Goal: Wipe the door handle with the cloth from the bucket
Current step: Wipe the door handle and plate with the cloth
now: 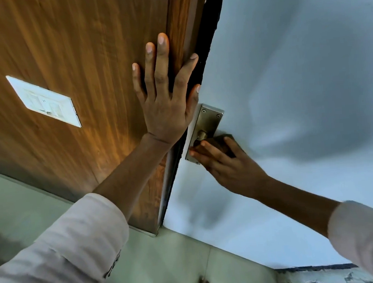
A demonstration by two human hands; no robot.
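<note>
Wood panel (66, 50) is braced by the flat, open left hand (165, 107); a dark cloth (222, 144) is gripped against the door handle (202, 135) by the right hand (225, 163).

Left hand (167, 102) flat, fingers spread, against wooden panel (73, 49). Right hand (225, 163) pressing dark cloth (222, 143) onto door handle (202, 136) on pale door (287, 77).

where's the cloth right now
In the head view, the dark cloth is right of centre, pressed against the door handle under the right hand, just below the metal handle plate.
</note>
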